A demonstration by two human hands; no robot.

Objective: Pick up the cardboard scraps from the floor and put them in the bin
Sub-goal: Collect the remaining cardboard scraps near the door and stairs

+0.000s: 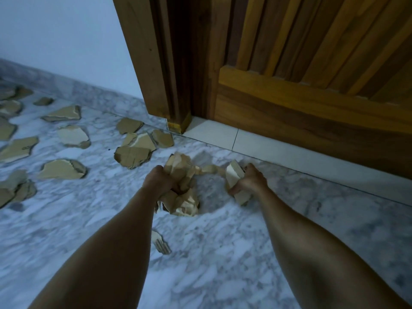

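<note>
Cardboard scraps (62, 169) lay scattered over the marble floor (223, 253) out from the wooden door (312, 74), while the left hand (161, 181) clenched a crumpled wad of pieces (181, 172) and the right hand (252, 180) gripped a folded piece (234, 175) just before the door's pale threshold (223, 134). Gathering seemed well underway, with many scraps left. No bin showed, so the next move likely called for carrying both handfuls to it.

no text, label or number can be read anywhere here. one cardboard scrap (17, 148) at the left edge of the marble floor (223, 253) carries a small dark printed mark, too blurred to make out.
</note>
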